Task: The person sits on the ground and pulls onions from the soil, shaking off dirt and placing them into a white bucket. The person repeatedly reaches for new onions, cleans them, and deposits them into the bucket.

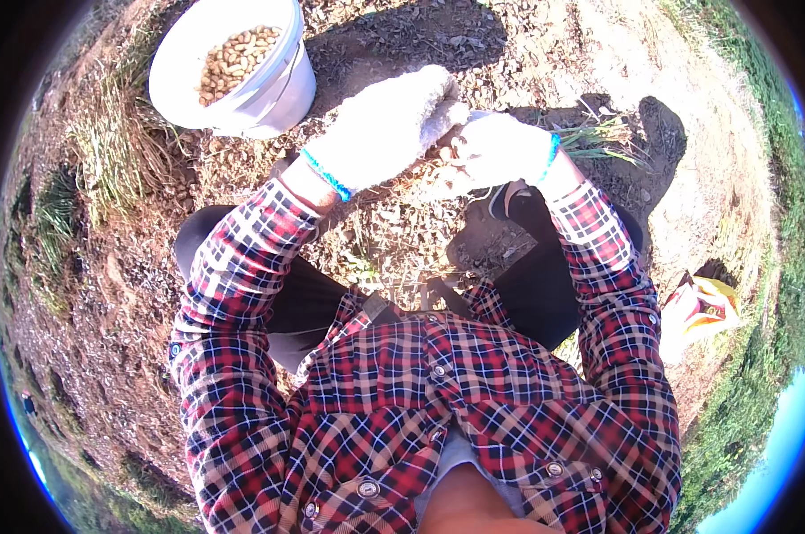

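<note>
My left hand (386,130), in a white knit glove with a blue cuff, reaches in from the left, its fingers bent down against my other hand. My right hand (503,150), gloved alike, is curled around a bunch of plants; their green stems (599,139) stick out past its wrist. Pale peanut pods (450,155) show between the two hands. Glare washes out the gloves, and whether the left fingers hold a pod is hidden. Up and left of the hands, a white bucket (285,100) stands tilted in view, with shelled-looking whole peanuts (239,60) in it.
Dry soil with leaf litter (389,233) lies between my bent legs. A shoe (509,197) shows under the right hand. Grass tufts (118,147) grow at the left. A red and yellow bag (703,307) lies at the right, near green growth.
</note>
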### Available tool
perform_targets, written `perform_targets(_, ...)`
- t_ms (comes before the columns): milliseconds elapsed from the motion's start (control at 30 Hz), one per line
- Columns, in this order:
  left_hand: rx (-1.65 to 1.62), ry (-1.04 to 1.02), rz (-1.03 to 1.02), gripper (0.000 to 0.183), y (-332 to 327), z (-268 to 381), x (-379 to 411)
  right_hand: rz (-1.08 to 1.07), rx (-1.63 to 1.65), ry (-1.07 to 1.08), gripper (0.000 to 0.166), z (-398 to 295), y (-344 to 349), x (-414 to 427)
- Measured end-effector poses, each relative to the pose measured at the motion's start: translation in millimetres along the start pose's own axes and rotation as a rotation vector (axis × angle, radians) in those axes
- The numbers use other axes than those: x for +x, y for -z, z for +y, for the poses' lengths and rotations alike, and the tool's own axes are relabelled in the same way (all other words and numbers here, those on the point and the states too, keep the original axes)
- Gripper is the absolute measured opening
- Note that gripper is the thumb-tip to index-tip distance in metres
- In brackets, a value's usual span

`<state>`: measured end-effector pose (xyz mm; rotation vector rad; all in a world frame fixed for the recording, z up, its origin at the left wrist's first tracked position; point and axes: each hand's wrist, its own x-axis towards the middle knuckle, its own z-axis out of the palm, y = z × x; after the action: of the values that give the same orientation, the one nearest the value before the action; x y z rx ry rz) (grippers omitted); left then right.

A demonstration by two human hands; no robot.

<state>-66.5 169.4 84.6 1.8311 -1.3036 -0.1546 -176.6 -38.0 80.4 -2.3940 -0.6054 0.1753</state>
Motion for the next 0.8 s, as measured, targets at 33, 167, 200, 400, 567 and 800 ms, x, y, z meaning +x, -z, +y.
perform_targets(33, 0.063, -0.029, 0.024, 0.023, 0, -3, 0, 0.003, -0.122, 0.026, 0.033, -1, 0, 3)
perform_targets(167, 0.249, -0.109, 0.126, 0.021, -6, -11, 2, -0.112, -0.149, 0.051, 0.032, 10, 7, 5)
perform_targets(200, 0.243, -0.069, 0.128, 0.021, -4, -14, 1, -0.149, -0.332, 0.111, 0.026, 2, 10, 12)
perform_targets(400, 0.037, 0.212, 0.135, 0.036, 2, -32, 13, -0.045, -0.120, -0.021, 0.041, -7, 10, 25)
perform_targets(567, 0.688, 0.086, 0.644, 0.028, 76, -88, 28, 0.135, -0.244, 0.206, 0.054, -19, -1, 20)
perform_targets(800, 0.712, 0.346, 0.671, 0.037, 128, -92, 26, 0.192, -0.652, 0.136, 0.054, -31, 10, 27)
